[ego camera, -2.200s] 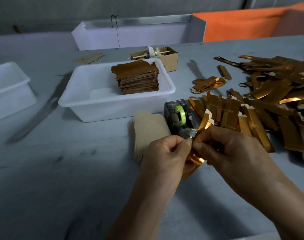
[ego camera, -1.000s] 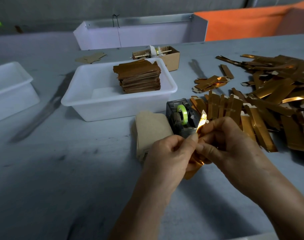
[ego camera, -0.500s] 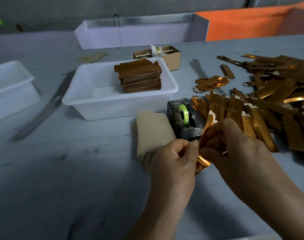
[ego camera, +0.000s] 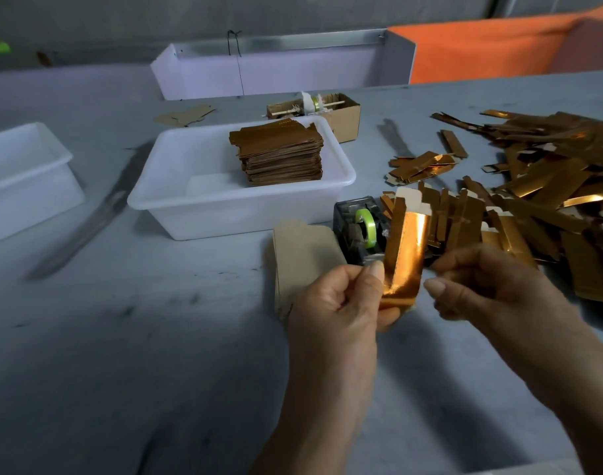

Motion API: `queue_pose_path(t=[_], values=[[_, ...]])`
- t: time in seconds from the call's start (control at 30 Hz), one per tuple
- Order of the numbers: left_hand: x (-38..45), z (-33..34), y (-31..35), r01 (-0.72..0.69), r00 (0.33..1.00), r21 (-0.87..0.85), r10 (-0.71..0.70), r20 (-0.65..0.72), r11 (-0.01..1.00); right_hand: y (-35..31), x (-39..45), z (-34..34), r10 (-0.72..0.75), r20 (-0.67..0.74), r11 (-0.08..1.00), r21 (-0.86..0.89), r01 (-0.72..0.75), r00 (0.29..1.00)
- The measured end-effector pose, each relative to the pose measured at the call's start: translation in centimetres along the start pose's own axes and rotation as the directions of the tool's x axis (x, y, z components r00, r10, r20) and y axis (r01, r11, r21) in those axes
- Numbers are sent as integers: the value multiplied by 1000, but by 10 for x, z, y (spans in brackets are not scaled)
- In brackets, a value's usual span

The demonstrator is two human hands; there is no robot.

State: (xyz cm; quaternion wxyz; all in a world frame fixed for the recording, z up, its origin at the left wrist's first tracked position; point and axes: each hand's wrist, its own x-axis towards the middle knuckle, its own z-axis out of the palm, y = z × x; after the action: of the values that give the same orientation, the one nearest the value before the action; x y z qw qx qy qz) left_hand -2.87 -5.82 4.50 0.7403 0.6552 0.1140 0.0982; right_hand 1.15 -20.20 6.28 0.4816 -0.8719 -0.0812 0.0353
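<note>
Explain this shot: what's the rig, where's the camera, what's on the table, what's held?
No machine here: a person works with bare hands, filmed by one wide-angle camera worn on the head, looking forward and down. The left hand pinches a shiny gold card blank roughly upright. The right hand is beside it, fingers curled, blurred; I cannot tell if it holds anything. On the grey table: a tape dispenser with green tape, a white tub holding a neat stack of gold blanks, a loose pile of them to the right, and plain brown card sheets.
</note>
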Motion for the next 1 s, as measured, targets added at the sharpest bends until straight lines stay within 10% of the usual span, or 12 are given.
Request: queue_pose_path(t=[0.3,0.63,0.87,1.0], values=[[-1,-2,2,60,998,48,-61,19,997,-6,-2,27,-9,64,961,277,-9,998],[15,-22,8,592,799,-385,-454,393,708,-1,-1,18,-97,174,922,387,23,980],[14,-25,6,559,808,-338,-406,427,757,3,1,18,-90,205,923,386,4,975],[7,-19,2,195,961,-31,-185,207,980,6,1,21,-27,191,912,407,-54,981]])
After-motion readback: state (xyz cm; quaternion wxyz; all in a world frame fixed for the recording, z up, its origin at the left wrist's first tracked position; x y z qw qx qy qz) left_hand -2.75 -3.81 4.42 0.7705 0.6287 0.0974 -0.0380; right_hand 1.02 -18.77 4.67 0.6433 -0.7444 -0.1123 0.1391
